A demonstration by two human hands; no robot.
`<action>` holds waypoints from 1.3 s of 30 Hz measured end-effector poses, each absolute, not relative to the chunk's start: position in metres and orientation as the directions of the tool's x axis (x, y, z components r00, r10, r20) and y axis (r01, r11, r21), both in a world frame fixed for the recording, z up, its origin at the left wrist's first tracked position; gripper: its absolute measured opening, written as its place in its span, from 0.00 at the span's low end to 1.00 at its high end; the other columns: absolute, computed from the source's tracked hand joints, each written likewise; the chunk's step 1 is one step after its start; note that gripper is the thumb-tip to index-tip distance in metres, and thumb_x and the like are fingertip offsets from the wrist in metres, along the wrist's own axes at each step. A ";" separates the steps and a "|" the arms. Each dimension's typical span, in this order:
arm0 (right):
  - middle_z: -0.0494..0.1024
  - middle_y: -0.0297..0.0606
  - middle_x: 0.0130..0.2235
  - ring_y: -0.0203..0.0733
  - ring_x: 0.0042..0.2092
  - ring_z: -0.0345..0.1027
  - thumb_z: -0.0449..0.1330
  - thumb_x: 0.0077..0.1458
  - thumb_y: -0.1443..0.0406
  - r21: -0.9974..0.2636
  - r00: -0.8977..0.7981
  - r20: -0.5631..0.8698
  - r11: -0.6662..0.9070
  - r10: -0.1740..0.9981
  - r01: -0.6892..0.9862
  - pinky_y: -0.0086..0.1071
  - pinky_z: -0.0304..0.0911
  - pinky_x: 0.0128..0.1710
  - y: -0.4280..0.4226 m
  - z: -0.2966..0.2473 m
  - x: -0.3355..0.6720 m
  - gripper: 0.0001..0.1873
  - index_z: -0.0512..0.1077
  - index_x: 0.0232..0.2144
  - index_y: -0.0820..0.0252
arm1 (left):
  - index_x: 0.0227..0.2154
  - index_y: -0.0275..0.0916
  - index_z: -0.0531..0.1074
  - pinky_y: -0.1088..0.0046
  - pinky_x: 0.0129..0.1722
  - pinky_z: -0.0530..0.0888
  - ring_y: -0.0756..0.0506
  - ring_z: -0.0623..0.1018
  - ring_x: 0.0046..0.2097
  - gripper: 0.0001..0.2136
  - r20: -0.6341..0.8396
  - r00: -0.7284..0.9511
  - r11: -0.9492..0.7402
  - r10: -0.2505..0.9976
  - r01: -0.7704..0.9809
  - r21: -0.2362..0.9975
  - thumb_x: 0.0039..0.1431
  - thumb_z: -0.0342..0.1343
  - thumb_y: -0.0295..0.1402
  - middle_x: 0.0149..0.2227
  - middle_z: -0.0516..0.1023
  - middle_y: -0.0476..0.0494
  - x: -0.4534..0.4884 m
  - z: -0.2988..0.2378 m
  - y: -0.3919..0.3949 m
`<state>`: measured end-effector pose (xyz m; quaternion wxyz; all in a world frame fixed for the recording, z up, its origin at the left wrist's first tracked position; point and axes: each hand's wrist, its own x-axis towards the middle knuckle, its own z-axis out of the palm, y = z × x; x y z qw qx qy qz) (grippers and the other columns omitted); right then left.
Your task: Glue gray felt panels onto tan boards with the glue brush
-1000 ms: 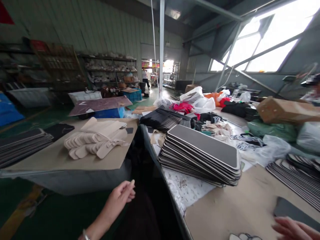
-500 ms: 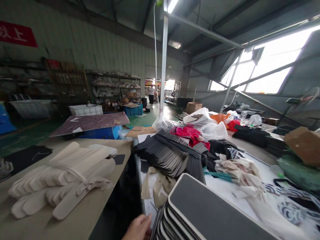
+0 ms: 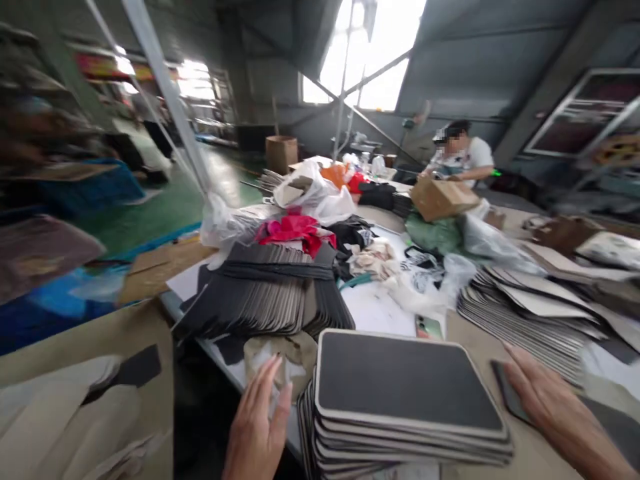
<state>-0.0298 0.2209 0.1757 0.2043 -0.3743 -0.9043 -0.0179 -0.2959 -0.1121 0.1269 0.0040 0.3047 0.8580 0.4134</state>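
Note:
A stack of dark pads with pale edging (image 3: 405, 393) lies on the table right in front of me. My left hand (image 3: 260, 427) is open with fingers stretched out, just left of the stack's end and close to it. My right hand (image 3: 545, 393) lies flat and open on the table to the right of the stack, its fingers resting on a dark flat piece (image 3: 507, 393).
A fanned pile of black pieces (image 3: 270, 300) lies behind the stack. More striped pads (image 3: 525, 320) are spread at the right. Bags, red cloth (image 3: 295, 230) and a cardboard box (image 3: 440, 198) crowd the far table, where a person sits. A tan table (image 3: 145, 327) stands at left.
The view has swung to the right. My left hand has risen beside the stack's left end, and my right hand has come into view, flat to the stack's right.

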 end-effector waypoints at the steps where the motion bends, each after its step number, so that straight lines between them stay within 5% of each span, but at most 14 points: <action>1: 0.71 0.53 0.51 0.50 0.54 0.63 0.35 0.59 0.48 -0.091 -0.669 0.343 0.732 0.660 0.675 0.44 0.60 0.52 0.203 0.180 -0.034 0.37 0.68 0.52 0.67 | 0.52 0.36 0.64 0.57 0.55 0.65 0.40 0.66 0.58 0.22 0.361 -0.697 0.417 0.619 0.682 0.601 0.60 0.44 0.43 0.55 0.68 0.36 -0.299 0.140 -0.100; 4: 0.59 0.45 0.61 0.48 0.62 0.49 0.42 0.60 0.52 -0.018 -0.805 0.258 0.835 0.535 0.550 0.45 0.53 0.58 0.157 0.185 -0.076 0.30 0.60 0.58 0.61 | 0.56 0.34 0.59 0.54 0.58 0.61 0.39 0.57 0.62 0.22 0.495 -0.377 0.255 0.783 0.920 0.297 0.61 0.45 0.38 0.59 0.62 0.35 -0.297 0.169 -0.058; 7: 0.56 0.43 0.62 0.49 0.63 0.46 0.48 0.58 0.53 0.015 -0.875 0.184 0.889 0.448 0.458 0.46 0.48 0.59 0.127 0.179 -0.117 0.28 0.60 0.58 0.55 | 0.55 0.32 0.61 0.53 0.57 0.62 0.36 0.58 0.62 0.23 0.442 -0.232 0.174 0.867 0.970 0.167 0.61 0.45 0.40 0.60 0.61 0.32 -0.289 0.173 -0.022; 14: 0.53 0.44 0.63 0.51 0.63 0.45 0.48 0.57 0.50 -0.027 -0.907 0.076 0.910 0.415 0.414 0.49 0.45 0.59 0.112 0.156 -0.131 0.31 0.54 0.61 0.50 | 0.55 0.31 0.61 0.53 0.56 0.64 0.36 0.61 0.60 0.28 0.276 -0.190 0.157 0.942 0.978 0.136 0.58 0.47 0.47 0.59 0.62 0.31 -0.287 0.150 -0.002; 24: 0.51 0.45 0.64 0.51 0.63 0.43 0.48 0.58 0.50 -0.095 -0.903 0.026 0.900 0.429 0.425 0.51 0.42 0.60 0.109 0.153 -0.134 0.31 0.52 0.61 0.49 | 0.56 0.31 0.59 0.52 0.56 0.63 0.37 0.59 0.61 0.29 0.295 -0.164 0.143 0.941 0.986 0.091 0.58 0.45 0.47 0.60 0.61 0.31 -0.289 0.139 -0.004; 29: 0.55 0.44 0.62 0.51 0.63 0.45 0.48 0.57 0.51 -0.161 -0.896 0.122 0.899 0.427 0.407 0.50 0.46 0.59 0.121 0.175 -0.125 0.30 0.56 0.60 0.52 | 0.58 0.35 0.57 0.53 0.58 0.60 0.38 0.59 0.62 0.26 0.365 -0.226 0.146 0.903 0.961 0.236 0.60 0.45 0.44 0.60 0.61 0.34 -0.296 0.157 -0.014; 33: 0.68 0.45 0.54 0.47 0.56 0.60 0.43 0.58 0.52 -0.458 -0.534 0.279 0.599 0.798 0.657 0.44 0.57 0.54 0.179 0.194 -0.082 0.27 0.66 0.52 0.58 | 0.53 0.37 0.63 0.55 0.57 0.62 0.40 0.65 0.58 0.23 0.244 -0.714 0.397 0.656 0.602 0.692 0.60 0.40 0.46 0.55 0.68 0.35 -0.319 0.163 -0.049; 36: 0.79 0.45 0.36 0.49 0.39 0.73 0.47 0.52 0.49 -0.689 -0.255 -0.045 0.155 0.966 0.708 0.41 0.69 0.38 0.220 0.176 -0.051 0.24 0.74 0.32 0.59 | 0.43 0.37 0.69 0.56 0.50 0.70 0.38 0.72 0.52 0.27 -0.270 -0.901 0.497 0.338 -0.073 0.864 0.54 0.43 0.54 0.48 0.75 0.35 -0.326 0.141 -0.072; 39: 0.77 0.41 0.24 0.47 0.29 0.72 0.54 0.44 0.48 -0.777 -0.387 -0.394 -0.077 0.833 0.625 0.38 0.69 0.30 0.229 0.142 -0.043 0.23 0.73 0.22 0.61 | 0.39 0.36 0.72 0.58 0.45 0.73 0.37 0.77 0.46 0.27 -0.644 -0.681 0.415 0.349 -0.504 0.758 0.51 0.47 0.56 0.40 0.79 0.36 -0.318 0.112 -0.077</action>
